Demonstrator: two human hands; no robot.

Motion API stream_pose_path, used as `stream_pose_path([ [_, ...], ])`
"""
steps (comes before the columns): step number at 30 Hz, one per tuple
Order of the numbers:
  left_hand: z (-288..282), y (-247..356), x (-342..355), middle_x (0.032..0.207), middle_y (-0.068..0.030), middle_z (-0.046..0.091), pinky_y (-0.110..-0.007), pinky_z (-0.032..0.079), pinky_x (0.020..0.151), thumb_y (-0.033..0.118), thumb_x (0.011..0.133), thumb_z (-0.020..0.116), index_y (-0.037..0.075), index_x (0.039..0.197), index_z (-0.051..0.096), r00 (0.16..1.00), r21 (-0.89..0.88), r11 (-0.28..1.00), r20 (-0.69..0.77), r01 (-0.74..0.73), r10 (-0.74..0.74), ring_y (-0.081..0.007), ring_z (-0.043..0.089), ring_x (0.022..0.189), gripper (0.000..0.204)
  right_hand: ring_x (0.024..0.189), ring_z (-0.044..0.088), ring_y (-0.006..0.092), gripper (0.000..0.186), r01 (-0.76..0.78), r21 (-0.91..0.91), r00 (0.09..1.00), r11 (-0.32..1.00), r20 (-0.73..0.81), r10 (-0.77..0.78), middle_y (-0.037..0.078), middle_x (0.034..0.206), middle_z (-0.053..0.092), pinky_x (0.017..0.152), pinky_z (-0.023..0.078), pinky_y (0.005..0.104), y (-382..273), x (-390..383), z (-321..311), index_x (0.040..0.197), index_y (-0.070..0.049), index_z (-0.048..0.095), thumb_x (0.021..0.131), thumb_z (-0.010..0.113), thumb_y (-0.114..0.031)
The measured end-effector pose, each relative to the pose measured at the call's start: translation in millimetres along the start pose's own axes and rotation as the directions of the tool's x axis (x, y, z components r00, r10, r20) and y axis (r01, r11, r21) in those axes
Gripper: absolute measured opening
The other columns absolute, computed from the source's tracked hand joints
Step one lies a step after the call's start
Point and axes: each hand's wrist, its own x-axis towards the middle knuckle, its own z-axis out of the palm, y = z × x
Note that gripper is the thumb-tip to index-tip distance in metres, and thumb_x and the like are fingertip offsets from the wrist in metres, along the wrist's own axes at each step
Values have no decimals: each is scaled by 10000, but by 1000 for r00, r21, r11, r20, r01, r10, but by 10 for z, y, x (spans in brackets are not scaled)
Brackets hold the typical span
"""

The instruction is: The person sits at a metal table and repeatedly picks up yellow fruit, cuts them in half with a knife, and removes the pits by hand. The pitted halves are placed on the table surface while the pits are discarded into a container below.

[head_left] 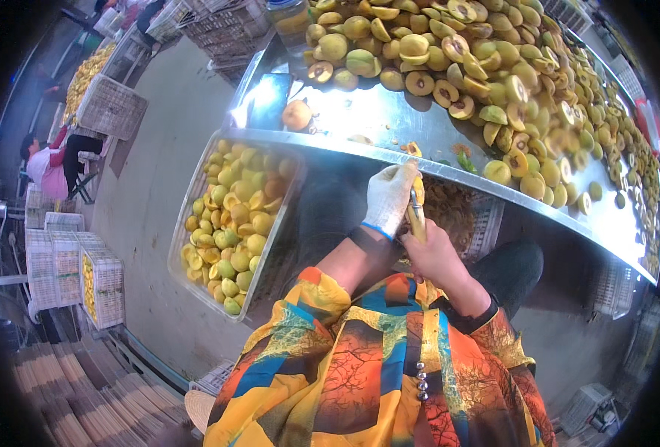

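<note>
Both hands busy at the table's edge, a tool meeting a piece of fruit!
Here's the left hand (391,195) in its white glove, fingers closed on a yellow-orange fruit piece (418,183), right by the rim of the shiny metal table (389,119); and the bare right hand (433,252), just below, grips a tool (417,222) by its pale yellowish handle, its metal end up against the fruit, though the exact contact is too small to make out. Beyond them, a great heap of halved fruit (494,67) spreads over the tabletop, one lone round fruit (296,115) sitting apart at its left. Down to the left, a pale crate (268,253) brims with more yellow and greenish pieces, while a white basket (486,226) of scraps sits beneath the table, just beyond the right hand.
</note>
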Motion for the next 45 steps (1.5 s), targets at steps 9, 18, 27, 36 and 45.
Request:
stream_pose_path([
  [9, -183, 9, 159, 683, -44, 601, -226, 441, 531, 351, 889, 546, 5, 836, 630, 986, 254, 967, 167, -28, -15, -102, 559, 590, 360, 354, 417, 112, 137, -90, 205, 993, 975, 97, 71, 17, 538, 407, 304, 355, 273, -17, 46, 14, 904, -11, 391, 851, 473, -108],
  [18, -325, 131, 231, 761, -117, 620, -280, 493, 554, 364, 865, 576, -7, 915, 579, 936, 32, 988, 318, 152, -154, -193, 608, 618, 374, 440, 391, 80, 143, -209, 352, 960, 913, 253, 122, 7, 627, 423, 364, 357, 253, -118, 24, -8, 881, -62, 384, 865, 490, -157],
  [27, -205, -8, 174, 697, -115, 602, -279, 456, 452, 279, 896, 527, 20, 846, 568, 993, 113, 993, 101, 45, -57, -197, 575, 524, 267, 405, 398, 74, 152, -236, 359, 958, 903, 239, 156, 9, 614, 430, 333, 351, 231, -104, 39, 35, 874, -70, 401, 868, 487, -195],
  [36, -54, 18, 151, 668, -146, 587, -298, 452, 446, 243, 885, 542, -14, 827, 555, 991, 262, 962, 79, 79, -104, -213, 564, 501, 263, 420, 409, 68, 155, -247, 320, 952, 915, 258, 167, -3, 608, 423, 351, 374, 228, -27, 28, -71, 871, -72, 391, 840, 494, -184],
  [45, 8, 21, 184, 631, -76, 571, -229, 402, 421, 188, 840, 622, -32, 832, 604, 983, 326, 945, 172, 6, -66, -106, 494, 470, 220, 340, 272, 13, 106, -463, 696, 828, 549, 561, -12, -54, 558, 358, 279, 235, 203, 235, 124, -182, 877, -124, 404, 885, 510, -122],
])
